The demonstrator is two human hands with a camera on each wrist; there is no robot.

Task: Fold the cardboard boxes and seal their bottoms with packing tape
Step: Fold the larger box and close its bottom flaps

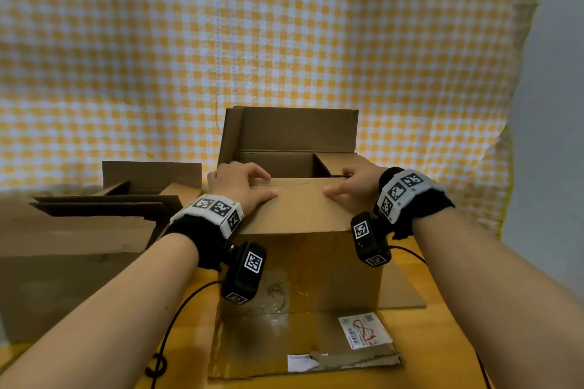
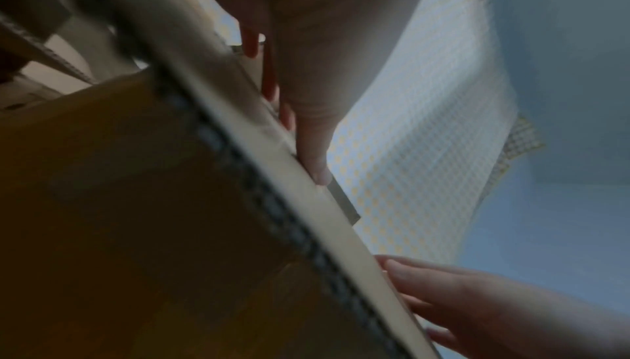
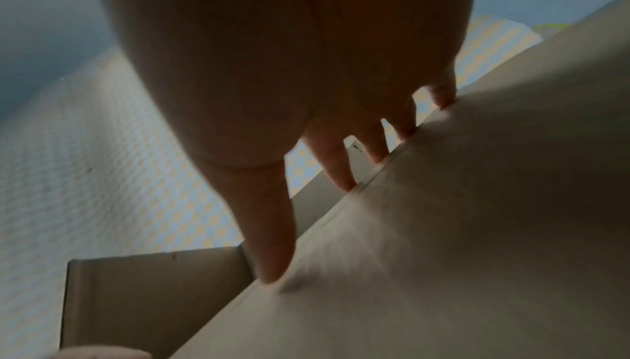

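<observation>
A brown cardboard box (image 1: 300, 265) stands open-side-up on the wooden table (image 1: 448, 344). Its near flap (image 1: 300, 202) is bent inward to almost level. My left hand (image 1: 240, 183) grips the flap's left part, fingers curled over its far edge and thumb on top. My right hand (image 1: 354, 186) grips the right part the same way. The far flap (image 1: 294, 129) stands upright. In the left wrist view the left hand (image 2: 293, 111) lies along the flap (image 2: 341, 230), with the right hand (image 2: 460, 297) further along it. The right wrist view shows the right hand (image 3: 290, 149) with fingertips on the flap (image 3: 443, 230) edge.
Another open box (image 1: 94, 230) and flat cardboard stand at the left. A lower flap (image 1: 284, 344) with a white label (image 1: 365, 330) lies on the table toward me. A yellow checked cloth (image 1: 284, 25) hangs behind. A black cable (image 1: 177, 319) runs down near my left arm.
</observation>
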